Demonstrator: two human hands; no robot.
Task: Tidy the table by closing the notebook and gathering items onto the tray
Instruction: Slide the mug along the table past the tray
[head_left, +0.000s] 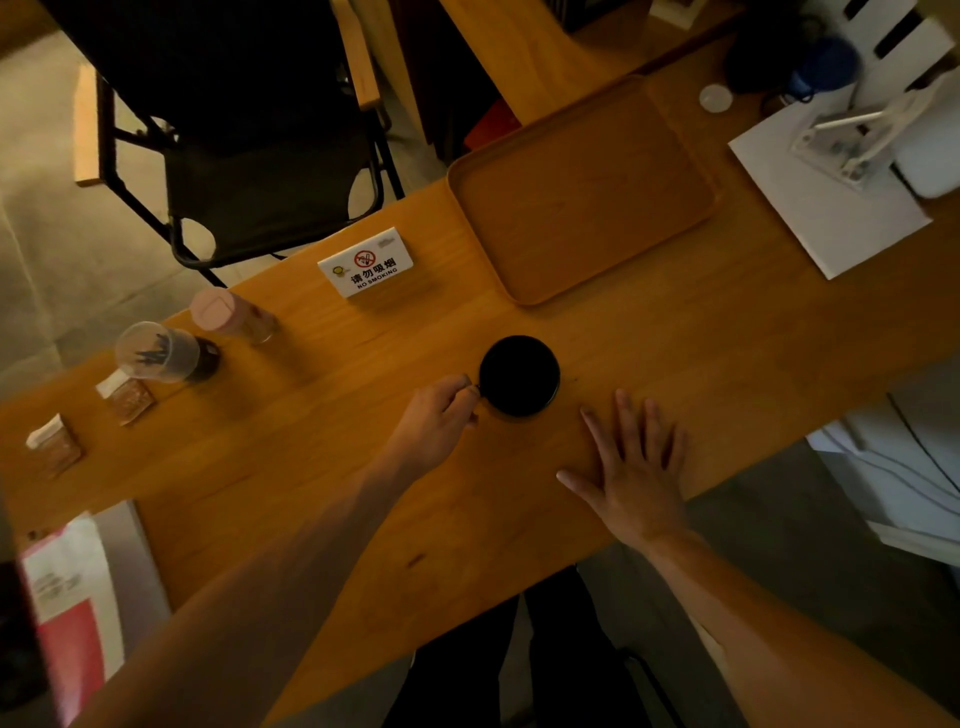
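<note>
A black mug (519, 375) stands upright on the wooden worktop (701, 332), near the middle of the view. The left hand (439, 423) is at the mug's nine o'clock side, its grip pinched on the small handle there, fingertips (467, 389) closed around it. The right hand (631, 470) lies at the mug's five o'clock, flat on the worktop with fingers spread, its grip released and grasping nothing; it is near the mug but apart from it.

The wooden tray (584, 192) sits at the mug's one o'clock, well apart from it, lying flat with a raised rim. At the mug's eleven o'clock stands a small white sign (366, 262) with a red crossed-out cigarette symbol, Chinese characters reading 请勿吸烟, and the words "NO SMOKING" beneath.

Farther toward nine o'clock are a pink-lidded bottle (228, 314) and a clear jar (158, 352) holding dark sticks, then two small brown packets (127, 397) with white tops, their printing too small to read. At two o'clock a white sheet of paper (831, 208) lies past the tray with a white stand (857, 135) on it. A black folding chair (249, 156) stands beyond the worktop at eleven o'clock. No notebook can be made out.
</note>
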